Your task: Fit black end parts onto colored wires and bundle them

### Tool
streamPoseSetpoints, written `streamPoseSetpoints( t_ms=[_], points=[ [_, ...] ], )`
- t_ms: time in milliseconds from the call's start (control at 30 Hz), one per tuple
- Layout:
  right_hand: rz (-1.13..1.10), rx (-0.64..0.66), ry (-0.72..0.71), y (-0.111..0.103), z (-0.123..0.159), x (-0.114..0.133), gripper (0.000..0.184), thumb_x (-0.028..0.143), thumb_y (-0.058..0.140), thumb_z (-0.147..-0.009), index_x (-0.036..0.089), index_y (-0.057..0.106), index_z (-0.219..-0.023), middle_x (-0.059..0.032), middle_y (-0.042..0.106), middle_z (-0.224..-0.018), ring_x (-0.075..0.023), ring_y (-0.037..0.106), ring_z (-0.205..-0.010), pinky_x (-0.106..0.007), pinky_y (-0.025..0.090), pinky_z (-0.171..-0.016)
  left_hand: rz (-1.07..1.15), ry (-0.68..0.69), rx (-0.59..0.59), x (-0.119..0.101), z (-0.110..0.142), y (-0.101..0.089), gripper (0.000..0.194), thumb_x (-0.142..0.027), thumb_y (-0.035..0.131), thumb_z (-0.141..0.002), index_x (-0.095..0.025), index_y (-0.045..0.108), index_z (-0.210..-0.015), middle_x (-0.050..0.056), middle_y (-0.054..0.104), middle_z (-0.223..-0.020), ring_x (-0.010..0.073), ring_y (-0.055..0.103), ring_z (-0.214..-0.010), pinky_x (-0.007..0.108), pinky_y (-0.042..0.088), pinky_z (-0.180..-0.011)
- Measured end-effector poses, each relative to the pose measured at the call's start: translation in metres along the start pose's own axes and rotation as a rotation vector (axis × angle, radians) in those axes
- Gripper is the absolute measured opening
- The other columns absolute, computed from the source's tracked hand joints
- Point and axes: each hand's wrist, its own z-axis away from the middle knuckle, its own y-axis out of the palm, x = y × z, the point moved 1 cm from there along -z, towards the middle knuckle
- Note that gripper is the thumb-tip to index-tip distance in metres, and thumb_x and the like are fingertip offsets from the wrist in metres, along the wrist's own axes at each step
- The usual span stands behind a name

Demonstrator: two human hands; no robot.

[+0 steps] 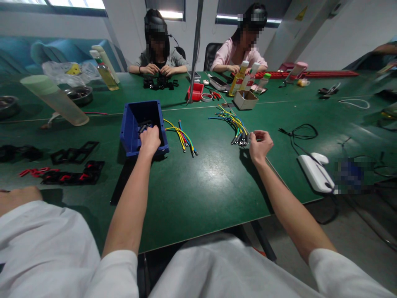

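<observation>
My left hand (150, 140) reaches into a blue plastic bin (124, 128), its fingers curled down by several small black tube-like pieces (143, 125); whatever it grips is hidden. My right hand (260, 145) is closed in a pinch beside the lug ends of a bundle of yellow, blue and green cables (235, 123); anything between its fingertips is too small to tell. Just right of the bin lies a smaller group of cables (182, 136) in yellow, blue and red, with metal lugs at the near ends.
Black frames (74, 177) and red clips (34, 171) lie at left, near another person's arm (18, 198). A pale-green-capped bottle (58, 101) leans there. A white power adapter (316, 171) sits at right. Beyond are a small box (245, 100), bottles and two people working.
</observation>
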Motion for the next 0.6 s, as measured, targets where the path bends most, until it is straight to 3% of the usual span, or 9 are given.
streamPoseSetpoints(
  t_ms=[200, 333, 433, 600],
  points=[
    [-0.184, 0.082, -0.091, 0.013, 0.032, 0.022, 0.024, 0.042, 0.059, -0.083, 0.019, 0.057, -0.085, 0.0028, 0.053, -0.064, -0.0114, 0.049, -0.052, -0.024, 0.041, -0.053, 0.001, 0.002, 0.012, -0.001, 0.0, -0.001, 0.043, -0.011, 0.038, -0.084, -0.011, 0.055, -0.124, 0.022, 0.062, -0.114, 0.0359, 0.061, -0.11, 0.047, 0.048, -0.09],
    [-0.186, 0.334, -0.302, 0.027, 0.063, 0.044, 0.022, 0.041, 0.056, -0.088, 0.019, 0.059, -0.086, 0.0093, 0.039, -0.047, -0.008, 0.034, -0.04, -0.022, 0.028, -0.048, 0.004, 0.0, 0.018, -0.002, 0.002, -0.002, 0.042, -0.014, 0.038, -0.086, -0.011, 0.055, -0.124, 0.022, 0.062, -0.115, 0.0365, 0.061, -0.11, 0.047, 0.048, -0.09],
    [-0.125, 0.503, -0.48, 0.039, 0.087, 0.062, 0.026, 0.043, 0.053, -0.091, 0.018, 0.062, -0.085, 0.0088, 0.038, -0.045, -0.0073, 0.033, -0.039, -0.022, 0.028, -0.05, 0.009, -0.005, 0.011, -0.002, 0.002, -0.003, 0.041, -0.016, 0.039, -0.087, -0.011, 0.054, -0.125, 0.022, 0.062, -0.115, 0.0364, 0.061, -0.11, 0.047, 0.048, -0.091],
    [0.033, 0.583, -0.626, 0.061, 0.116, 0.088, 0.035, 0.044, 0.045, -0.095, 0.018, 0.067, -0.086, 0.0023, 0.053, -0.049, -0.0096, 0.043, -0.044, -0.024, 0.027, -0.053, 0.018, -0.001, -0.003, -0.003, 0.004, -0.003, 0.04, -0.016, 0.04, -0.087, -0.011, 0.054, -0.125, 0.022, 0.063, -0.114, 0.0357, 0.062, -0.11, 0.047, 0.048, -0.091]
  ],
)
